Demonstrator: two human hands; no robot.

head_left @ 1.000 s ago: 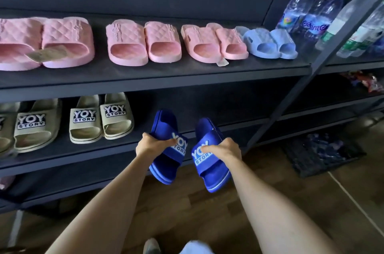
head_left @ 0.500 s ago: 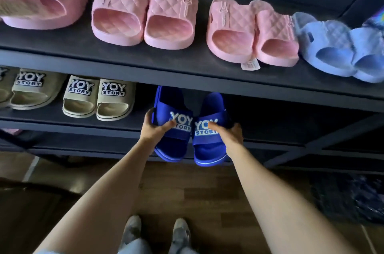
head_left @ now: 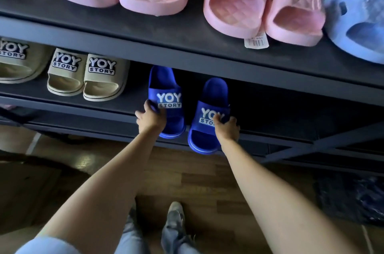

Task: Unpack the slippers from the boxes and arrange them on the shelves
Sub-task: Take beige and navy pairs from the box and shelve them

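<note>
Two royal-blue slippers with a white YOY STORY logo lie on the middle shelf (head_left: 128, 106), toes toward me. My left hand (head_left: 150, 117) grips the strap edge of the left blue slipper (head_left: 166, 96), which sits further in on the shelf. My right hand (head_left: 226, 127) grips the strap of the right blue slipper (head_left: 209, 114), whose front overhangs the shelf's front edge. The two slippers lie a little apart.
Beige YOY STORY slippers (head_left: 87, 75) stand to the left on the same shelf. The upper shelf (head_left: 187, 44) carries pink quilted slippers (head_left: 261, 2) and a light-blue slipper (head_left: 357, 25). A dark crate (head_left: 351, 197) sits on the wooden floor at right, a cardboard box (head_left: 27, 189) at left.
Both hands carried the blue slippers from in front of the rack onto the middle shelf. The slippers have moved apart, the left one pushed deeper. The camera has leaned closer.
</note>
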